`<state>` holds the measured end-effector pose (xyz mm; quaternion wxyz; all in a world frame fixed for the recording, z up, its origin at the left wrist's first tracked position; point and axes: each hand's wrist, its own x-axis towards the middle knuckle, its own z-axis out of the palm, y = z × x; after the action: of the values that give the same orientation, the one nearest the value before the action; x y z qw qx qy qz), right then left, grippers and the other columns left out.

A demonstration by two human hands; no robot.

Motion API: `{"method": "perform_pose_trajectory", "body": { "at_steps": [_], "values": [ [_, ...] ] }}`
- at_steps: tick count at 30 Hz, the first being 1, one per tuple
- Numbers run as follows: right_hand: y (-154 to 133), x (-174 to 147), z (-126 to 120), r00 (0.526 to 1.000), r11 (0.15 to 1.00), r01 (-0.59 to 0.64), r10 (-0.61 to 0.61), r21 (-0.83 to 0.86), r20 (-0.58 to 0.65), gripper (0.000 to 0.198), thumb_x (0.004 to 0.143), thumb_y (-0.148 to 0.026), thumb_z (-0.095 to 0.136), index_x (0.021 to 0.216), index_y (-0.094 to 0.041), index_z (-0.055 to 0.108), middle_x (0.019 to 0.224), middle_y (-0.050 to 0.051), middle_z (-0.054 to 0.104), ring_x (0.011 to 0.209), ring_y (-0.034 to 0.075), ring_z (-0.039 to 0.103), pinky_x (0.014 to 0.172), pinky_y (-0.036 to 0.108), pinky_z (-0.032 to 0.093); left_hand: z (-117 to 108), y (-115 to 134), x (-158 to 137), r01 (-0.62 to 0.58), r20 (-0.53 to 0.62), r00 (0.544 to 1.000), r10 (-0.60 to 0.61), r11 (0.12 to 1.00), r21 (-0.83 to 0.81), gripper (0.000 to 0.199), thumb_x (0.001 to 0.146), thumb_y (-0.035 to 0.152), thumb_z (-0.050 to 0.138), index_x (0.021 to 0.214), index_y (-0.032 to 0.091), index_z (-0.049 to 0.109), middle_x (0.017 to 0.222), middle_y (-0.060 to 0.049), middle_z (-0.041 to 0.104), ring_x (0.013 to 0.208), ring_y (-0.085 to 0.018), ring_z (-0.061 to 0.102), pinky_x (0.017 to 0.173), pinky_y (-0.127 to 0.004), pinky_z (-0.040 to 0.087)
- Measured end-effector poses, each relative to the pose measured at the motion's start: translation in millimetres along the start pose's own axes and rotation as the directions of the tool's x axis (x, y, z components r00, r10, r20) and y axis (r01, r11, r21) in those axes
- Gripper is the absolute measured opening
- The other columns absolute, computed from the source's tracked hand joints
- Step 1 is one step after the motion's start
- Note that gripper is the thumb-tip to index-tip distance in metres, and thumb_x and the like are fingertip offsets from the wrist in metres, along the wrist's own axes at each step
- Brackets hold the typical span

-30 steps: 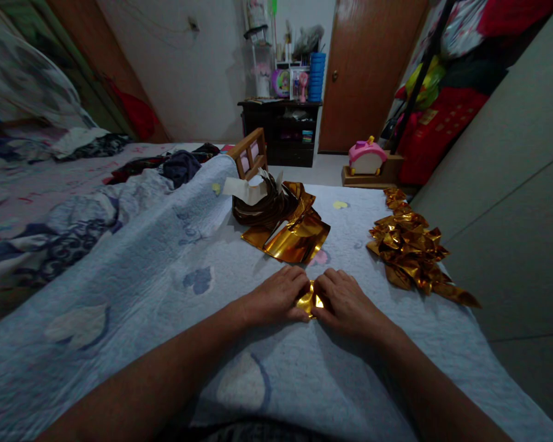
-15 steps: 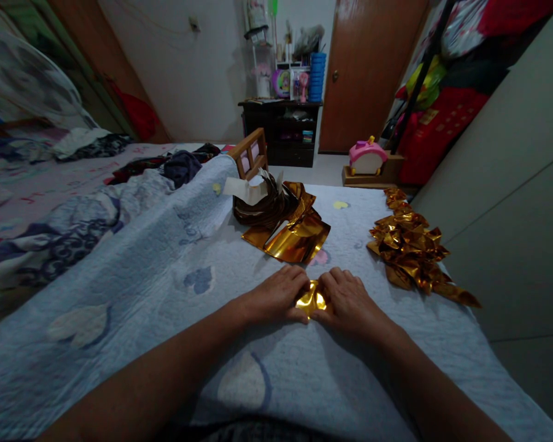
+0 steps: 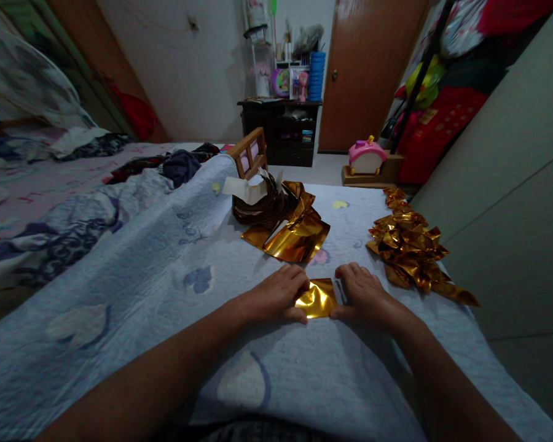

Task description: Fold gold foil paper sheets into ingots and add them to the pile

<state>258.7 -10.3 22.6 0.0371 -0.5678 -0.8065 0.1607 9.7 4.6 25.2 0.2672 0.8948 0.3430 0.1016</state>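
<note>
A small folded piece of gold foil paper (image 3: pixel 321 298) lies flat on the bedspread in front of me. My left hand (image 3: pixel 279 294) grips its left edge, thumb at the near side and fingers at the far side. Just off the right edge is my right hand (image 3: pixel 366 296), its thumb and fingers spread apart, the thumb tip close to the near right corner. Beyond the hands sits a stack of foil sheets (image 3: pixel 299 240), some loose and gold side up, with pale paper backs showing. To the right is a heap of folded gold foil pieces (image 3: pixel 410 248).
The blue quilted bedspread (image 3: pixel 156 319) covers the surface under my hands. A wooden headboard piece (image 3: pixel 250 153) stands at the far left corner, and a pink toy (image 3: pixel 367 158) rests on a box past the far edge. A pale cabinet (image 3: pixel 511 184) borders the right.
My right hand has let go of the foil paper and moved a little to the right, uncovering its right part. The left hand has stayed in place.
</note>
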Motion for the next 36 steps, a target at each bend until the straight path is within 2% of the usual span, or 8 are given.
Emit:
{"method": "perform_pose_trajectory", "body": {
  "at_steps": [10,14,17,21,23,26,32,36],
  "values": [
    [11,-5,-21,0.995,0.983,0.039,-0.055,0.179,0.089,0.047,0.069,-0.015,0.072,0.111,-0.020,0.050,0.114,0.010,0.056,0.108,0.028,0.054,0.092,0.040,0.043,-4,5,-5,-0.031,0.018,0.999,0.030,0.999,0.040,0.051,0.077,0.043,0.084,0.112,0.018,0.057,0.117,-0.010,0.057,0.109,-0.027,0.051,0.095,-0.038,0.044],
    [0,-7,-25,0.990,0.961,0.138,-0.127,0.238,-0.058,0.037,0.072,-0.013,0.062,0.107,-0.021,0.050,0.112,0.010,0.054,0.105,0.026,0.052,0.092,0.039,0.044,-3,6,-5,-0.041,0.009,0.999,0.040,0.996,0.074,0.056,0.075,0.050,0.084,0.111,0.018,0.057,0.115,-0.010,0.056,0.106,-0.027,0.051,0.091,-0.037,0.045],
    [-12,-6,-24,0.967,0.953,0.224,-0.190,0.204,-0.171,0.027,0.074,-0.018,0.065,0.098,-0.021,0.052,0.108,0.008,0.053,0.104,0.028,0.049,0.092,0.042,0.042,-2,5,-5,-0.061,-0.006,0.998,0.061,0.995,0.080,0.053,0.076,0.055,0.080,0.107,0.019,0.057,0.112,-0.009,0.056,0.102,-0.026,0.051,0.089,-0.037,0.045],
    [-26,-4,-16,0.929,0.902,0.369,-0.363,0.222,-0.071,0.014,0.079,-0.016,0.066,0.086,-0.020,0.055,0.096,0.006,0.056,0.093,0.024,0.049,0.085,0.037,0.041,0,4,-5,-0.089,-0.019,0.996,0.092,0.991,0.102,0.050,0.078,0.053,0.078,0.107,0.018,0.057,0.112,-0.009,0.057,0.103,-0.026,0.051,0.089,-0.037,0.045],
    [-31,-4,-10,0.916,0.890,0.399,-0.399,0.222,-0.047,0.015,0.081,-0.022,0.071,0.091,-0.020,0.059,0.097,0.006,0.058,0.093,0.024,0.049,0.083,0.036,0.040,0,5,-6,-0.101,-0.029,0.994,0.106,0.988,0.119,0.049,0.079,0.049,0.078,0.111,0.018,0.058,0.113,-0.009,0.058,0.104,-0.027,0.052,0.091,-0.038,0.046],
    [-34,-3,-3,0.915,0.896,0.403,-0.402,0.189,-0.045,0.019,0.083,-0.024,0.071,0.099,-0.019,0.063,0.101,0.007,0.060,0.095,0.024,0.050,0.084,0.037,0.039,0,6,-7,-0.114,-0.056,0.991,0.123,0.983,0.141,0.043,0.079,0.039,0.077,0.112,0.016,0.061,0.112,-0.010,0.059,0.103,-0.027,0.054,0.092,-0.038,0.046],
    [-29,0,1,0.922,0.903,0.388,-0.380,0.184,-0.080,0.021,0.083,-0.006,0.060,0.099,-0.017,0.069,0.096,0.006,0.064,0.091,0.021,0.056,0.083,0.035,0.039,2,4,-6,-0.191,-0.146,0.965,0.218,0.965,0.179,0.013,0.085,0.019,0.065,0.097,0.016,0.069,0.097,-0.008,0.067,0.090,-0.022,0.060,0.080,-0.033,0.048],
    [-26,3,3,0.909,0.890,0.413,-0.392,0.194,-0.142,0.015,0.090,-0.008,0.059,0.092,-0.017,0.071,0.086,0.005,0.066,0.081,0.019,0.058,0.078,0.033,0.040,5,-5,-4,-0.238,-0.245,0.919,0.308,0.931,0.278,0.019,0.098,0.023,0.055,0.096,0.018,0.073,0.091,-0.007,0.070,0.083,-0.019,0.062,0.074,-0.031,0.047]
  ]
}}
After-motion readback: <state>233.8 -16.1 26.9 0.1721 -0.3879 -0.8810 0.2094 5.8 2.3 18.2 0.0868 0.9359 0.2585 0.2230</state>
